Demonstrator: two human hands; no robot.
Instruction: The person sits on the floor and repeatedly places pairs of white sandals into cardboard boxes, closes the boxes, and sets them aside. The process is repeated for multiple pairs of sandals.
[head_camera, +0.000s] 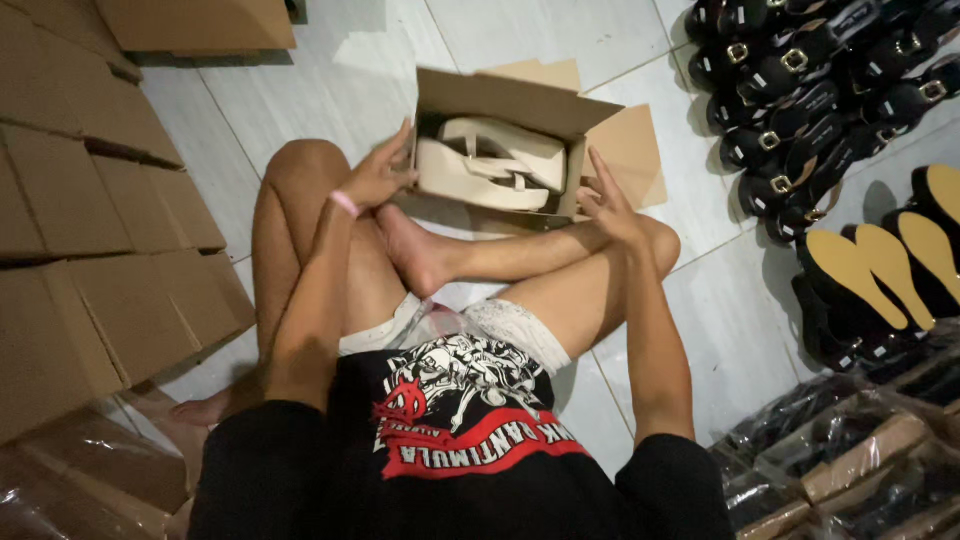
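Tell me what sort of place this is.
Likely a shoe packing or stock room: flat cardboard boxes stacked at one side, black sandals heaped on the tiled floor, cream sandals in an open box.

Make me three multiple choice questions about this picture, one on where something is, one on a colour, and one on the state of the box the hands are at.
1. Where does the open brown cardboard shoe box stand?
A. on the pale tiled floor in front of the crossed legs
B. on top of the stacked cartons
C. on the person's lap

2. What colour are the wedge sandals in that box?
A. black
B. cream
C. red

3. How is the box right now?
A. sealed with tape
B. crushed flat
C. open, lid flaps up, sandals inside

Answers:
1 A, the box sits on tiles just past the feet, with the left hand at its left side and the right hand at its right.
2 B, both sandals are pale cream, unlike the black buckled sandals heaped at the upper right.
3 C, the flaps stand up and the sandals show inside.
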